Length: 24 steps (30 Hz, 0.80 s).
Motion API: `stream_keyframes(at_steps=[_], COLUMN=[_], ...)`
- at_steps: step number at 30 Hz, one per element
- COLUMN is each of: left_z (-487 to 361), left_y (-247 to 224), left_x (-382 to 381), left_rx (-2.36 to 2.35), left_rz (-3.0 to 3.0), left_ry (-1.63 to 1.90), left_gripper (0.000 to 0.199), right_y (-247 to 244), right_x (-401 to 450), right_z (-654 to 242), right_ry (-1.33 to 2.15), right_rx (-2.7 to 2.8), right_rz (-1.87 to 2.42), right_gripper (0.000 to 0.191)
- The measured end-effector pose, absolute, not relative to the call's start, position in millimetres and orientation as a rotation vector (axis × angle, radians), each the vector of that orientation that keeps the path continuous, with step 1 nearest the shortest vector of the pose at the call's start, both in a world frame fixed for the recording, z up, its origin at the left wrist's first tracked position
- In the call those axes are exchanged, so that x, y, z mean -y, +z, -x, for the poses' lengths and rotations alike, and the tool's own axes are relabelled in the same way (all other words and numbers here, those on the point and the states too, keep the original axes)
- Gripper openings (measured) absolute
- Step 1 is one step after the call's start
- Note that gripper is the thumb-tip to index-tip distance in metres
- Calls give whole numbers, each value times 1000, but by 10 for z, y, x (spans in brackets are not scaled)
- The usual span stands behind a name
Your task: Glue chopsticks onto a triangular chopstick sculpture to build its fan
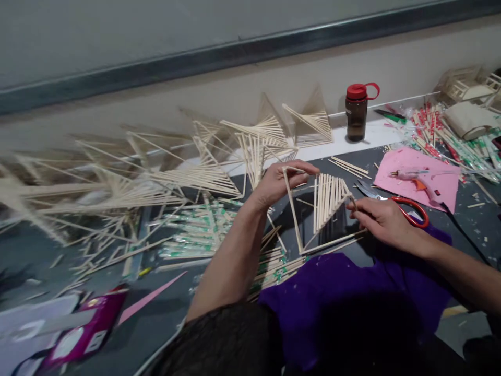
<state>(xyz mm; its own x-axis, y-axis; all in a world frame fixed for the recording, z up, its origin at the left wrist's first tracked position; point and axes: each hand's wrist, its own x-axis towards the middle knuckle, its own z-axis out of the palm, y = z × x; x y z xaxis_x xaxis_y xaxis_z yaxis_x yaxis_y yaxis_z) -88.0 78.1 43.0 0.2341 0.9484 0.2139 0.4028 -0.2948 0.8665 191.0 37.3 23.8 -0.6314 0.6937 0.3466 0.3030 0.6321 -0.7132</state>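
Both hands are on the stick frame (324, 203), a small build of thin pale wooden sticks, held in front of the person over the dark counter (166, 321). The left hand (279, 183) has a loose, bent grip on its upper edge: the fingers curl about the top stick, and a fingertip reaches the head of the slanting row of sticks. The right hand (379, 216) has a tighter grip — thumb and fingers closed together in a pinch on the right-hand corner, where the row narrows. The frame stands tilted, its lowest corner close to the counter; whether that corner touches cannot be told.

Purple cloth (329, 282) lies just below the frame, on the near side. Beside the right hand are red-handled scissors (407, 200), and past them a glue gun (420, 180) on a pink sheet (403, 161). Loose sticks (350, 167) lie beyond the frame. To the left of the left forearm are green-printed packets (199, 224) — with more stick structures (203, 177) along the wall behind.
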Motion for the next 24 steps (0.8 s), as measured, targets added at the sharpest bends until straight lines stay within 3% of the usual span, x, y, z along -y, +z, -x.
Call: stream_keyframes(at_steps=[24], left_z=[979], left_y=[57], left_x=[-880], left_rx=[-1017], left_rz=[-1675], left_ry=[1095], left_gripper=[14], right_y=[133], right_x=[-269], right_z=[-1820], right_ry=[643], right_rx=[2307], right_rz=[591], right_gripper=[21])
